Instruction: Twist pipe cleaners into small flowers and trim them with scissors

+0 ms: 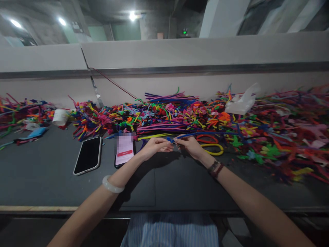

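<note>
A blue pipe cleaner (170, 139) is pinched between my two hands over the dark table. My left hand (157, 145) has its thumb and fingers closed on the bent or twisted end of it. Close by on the right, my right hand (189, 144) pinches the same blue piece, and a long blue length seems to run off to the right behind that hand. A yellow pipe cleaner loop (214, 153) and a red loop (209, 137) lie just beyond my right hand. Fine detail at the fingertips is too small to make out.
Heaps of coloured pipe cleaners (164, 113) line the table's back along a low white partition (164, 53). Two phones lie left of my hands, one dark (87, 156), one lit (124, 153). A white cup (60, 117) and a plastic bag (243, 101) sit among the heaps.
</note>
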The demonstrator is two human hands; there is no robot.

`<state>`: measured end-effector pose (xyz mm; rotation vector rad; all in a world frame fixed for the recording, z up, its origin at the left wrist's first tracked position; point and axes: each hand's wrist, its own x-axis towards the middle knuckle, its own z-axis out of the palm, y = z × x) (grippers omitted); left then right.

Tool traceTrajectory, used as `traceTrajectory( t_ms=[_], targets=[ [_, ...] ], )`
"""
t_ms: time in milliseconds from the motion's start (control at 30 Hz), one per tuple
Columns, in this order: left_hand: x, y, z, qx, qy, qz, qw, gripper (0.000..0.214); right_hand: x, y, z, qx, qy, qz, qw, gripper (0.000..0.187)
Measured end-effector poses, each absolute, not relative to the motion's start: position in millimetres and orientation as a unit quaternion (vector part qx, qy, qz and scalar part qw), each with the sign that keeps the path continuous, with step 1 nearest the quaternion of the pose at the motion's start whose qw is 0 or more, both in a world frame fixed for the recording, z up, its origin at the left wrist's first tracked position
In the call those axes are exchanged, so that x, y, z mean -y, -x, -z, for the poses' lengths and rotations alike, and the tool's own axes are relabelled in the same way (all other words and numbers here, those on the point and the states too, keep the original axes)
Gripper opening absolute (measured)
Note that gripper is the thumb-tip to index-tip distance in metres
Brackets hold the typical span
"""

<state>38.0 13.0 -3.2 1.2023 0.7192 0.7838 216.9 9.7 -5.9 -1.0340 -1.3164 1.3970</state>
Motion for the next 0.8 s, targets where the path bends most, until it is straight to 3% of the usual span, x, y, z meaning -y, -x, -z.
traceTrajectory(
  t_ms=[800],
  targets=[
    [-12.7,-38.8,5.4,-0.342,-0.62,-0.334,0.622,0.029,-10.1,-220.2,2.8,0.552,0.442,-0.578,0.407,0.023]
  ],
)
